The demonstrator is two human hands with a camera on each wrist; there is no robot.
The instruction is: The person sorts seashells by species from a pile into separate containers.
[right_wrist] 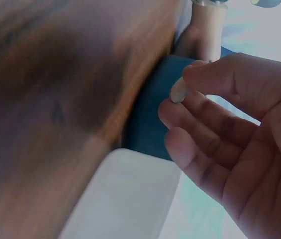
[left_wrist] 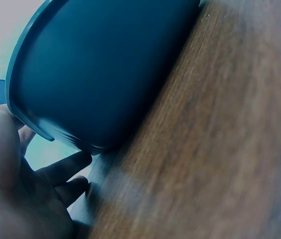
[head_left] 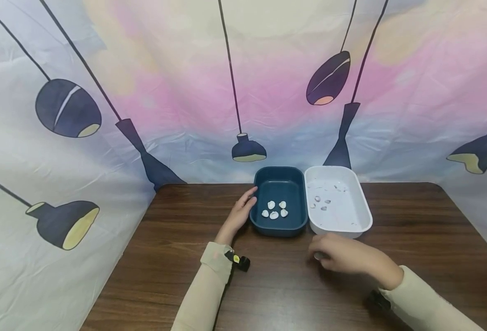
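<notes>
My right hand (head_left: 344,253) is over the table in front of the white tray (head_left: 361,214). Between its thumb and fingertips it pinches a small pale shell (right_wrist: 179,90), clearest in the right wrist view. My left hand (head_left: 240,212) rests its fingers at the left side of the dark teal tray (head_left: 280,172); the left wrist view shows them extended along the tray's outer wall (left_wrist: 100,74). Several white shells (head_left: 274,215) lie grouped on the teal tray's floor. Smaller greyish shells (head_left: 324,208) and fragments are scattered in the white tray.
Both trays stand side by side near the far edge of the dark wooden table (head_left: 276,285). Right behind that edge hangs a cloth backdrop (head_left: 177,82) printed with lamps. A small black wrist camera (head_left: 239,260) sits on the left wrist by the cuff.
</notes>
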